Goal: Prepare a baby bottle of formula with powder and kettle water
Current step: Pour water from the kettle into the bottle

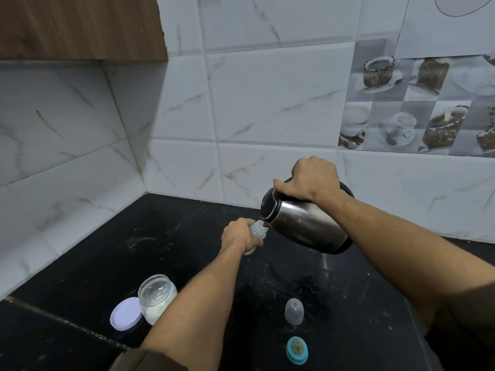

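My left hand (pixel 237 235) grips a small translucent baby bottle (pixel 257 231), tilted, above the black counter. A steel kettle (pixel 305 223) with a black lid is tipped to the left, and its spout touches the bottle's open mouth. My right hand (pixel 312 179) holds the kettle by its black handle on top. An open glass jar of white powder (pixel 156 297) stands at the front left, partly behind my left forearm. Its white lid (pixel 126 314) lies beside it.
A clear bottle cap (pixel 294 311) and a teal nipple ring (pixel 296 350) sit on the black counter (pixel 187 236) at the front right. White marble tiles form a wall corner at the back left. A wooden cabinet (pixel 80 25) hangs at the upper left.
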`<state>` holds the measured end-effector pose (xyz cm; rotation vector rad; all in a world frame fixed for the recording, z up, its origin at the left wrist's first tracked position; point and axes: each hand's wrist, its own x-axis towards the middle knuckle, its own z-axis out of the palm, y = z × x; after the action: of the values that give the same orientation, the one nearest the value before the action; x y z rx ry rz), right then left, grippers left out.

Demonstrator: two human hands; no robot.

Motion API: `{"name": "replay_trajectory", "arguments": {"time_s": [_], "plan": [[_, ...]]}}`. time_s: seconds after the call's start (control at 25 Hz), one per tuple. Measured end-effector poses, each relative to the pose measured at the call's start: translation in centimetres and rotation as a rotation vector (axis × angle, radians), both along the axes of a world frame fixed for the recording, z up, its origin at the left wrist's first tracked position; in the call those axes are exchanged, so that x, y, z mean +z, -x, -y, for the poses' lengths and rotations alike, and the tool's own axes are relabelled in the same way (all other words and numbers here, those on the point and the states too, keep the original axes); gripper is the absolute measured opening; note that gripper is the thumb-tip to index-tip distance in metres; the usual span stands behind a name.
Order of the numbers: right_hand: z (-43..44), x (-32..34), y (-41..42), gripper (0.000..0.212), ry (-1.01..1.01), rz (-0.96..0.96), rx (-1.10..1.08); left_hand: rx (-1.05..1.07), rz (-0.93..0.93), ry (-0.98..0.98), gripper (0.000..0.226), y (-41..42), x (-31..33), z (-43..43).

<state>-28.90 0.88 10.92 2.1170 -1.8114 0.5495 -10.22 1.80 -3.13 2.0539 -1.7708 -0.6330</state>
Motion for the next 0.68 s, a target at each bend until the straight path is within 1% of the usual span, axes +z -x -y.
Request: {"name": "replay_trajectory", "arguments": {"time_s": [0.68], "plan": [[-0.32, 0.18, 0.09, 0.060, -0.003, -0.007, -0.004, -0.011, -0.016, -0.005, 0.049, 0.28, -0.01, -0.13]]}}
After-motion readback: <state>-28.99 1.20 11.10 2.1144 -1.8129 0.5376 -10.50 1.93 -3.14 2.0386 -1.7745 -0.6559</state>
